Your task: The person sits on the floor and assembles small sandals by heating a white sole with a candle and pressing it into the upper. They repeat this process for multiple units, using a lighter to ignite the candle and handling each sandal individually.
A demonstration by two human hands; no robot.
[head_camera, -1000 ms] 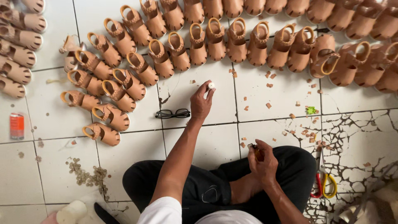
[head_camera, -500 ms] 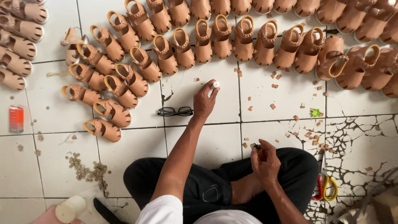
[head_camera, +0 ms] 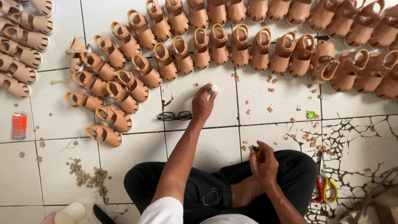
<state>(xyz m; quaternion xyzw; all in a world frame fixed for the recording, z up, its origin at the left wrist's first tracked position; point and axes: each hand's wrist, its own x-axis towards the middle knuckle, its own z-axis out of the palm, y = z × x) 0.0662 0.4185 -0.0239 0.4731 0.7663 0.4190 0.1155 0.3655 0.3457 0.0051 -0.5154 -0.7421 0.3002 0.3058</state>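
I sit cross-legged on a white tiled floor. My left hand reaches forward and pinches a small white object just above the tiles. My right hand rests over my knee, closed on a small yellow and dark tool. Rows of tan leather sandals fan out ahead of both hands. A pair of black glasses lies just left of my left wrist.
Leather scraps litter the tiles to the right. Red and yellow scissors lie by my right knee on cracked tiles. A red lighter-like item is far left. Small round cut-outs pile near my left knee. More sandals line the left edge.
My left hand has stayed extended on the white object, barely shifting. My right hand keeps its grip by my knee. The view has tilted slightly.
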